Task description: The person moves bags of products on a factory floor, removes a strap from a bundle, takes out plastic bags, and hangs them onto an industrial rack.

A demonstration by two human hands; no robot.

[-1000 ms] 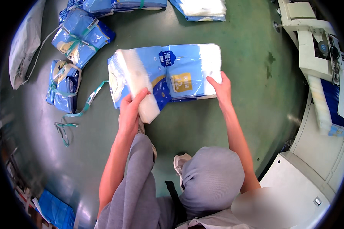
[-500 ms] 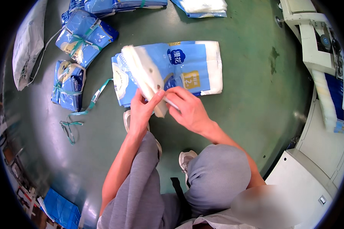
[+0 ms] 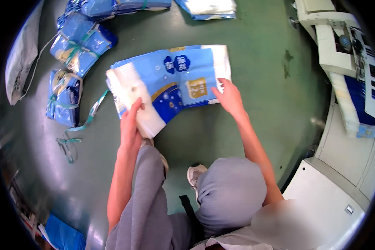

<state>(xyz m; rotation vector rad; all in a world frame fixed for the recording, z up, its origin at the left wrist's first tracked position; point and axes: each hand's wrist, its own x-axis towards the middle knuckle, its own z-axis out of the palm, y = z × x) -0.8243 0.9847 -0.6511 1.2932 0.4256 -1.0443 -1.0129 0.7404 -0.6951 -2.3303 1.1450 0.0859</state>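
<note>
The plastic film stack (image 3: 166, 79), blue with white ends, is spread in front of the person over the green floor (image 3: 262, 137), its near left corner close to a shoe (image 3: 148, 143); whether it is fully lifted cannot be told. It looks light, limp and slippery, with layers likely to slide over one another and crease rather than break, so the white ends, taken through all layers between thumb and fingers, seem the surest hold. The left hand (image 3: 131, 127) holds the left end, thumb on top, other fingers mostly hidden. The right hand (image 3: 230, 98) touches the near right corner, thumb and forefinger somewhat apart; whether it pinches cannot be told. Both forearms reach out from the near side, set wide around the knees
</note>
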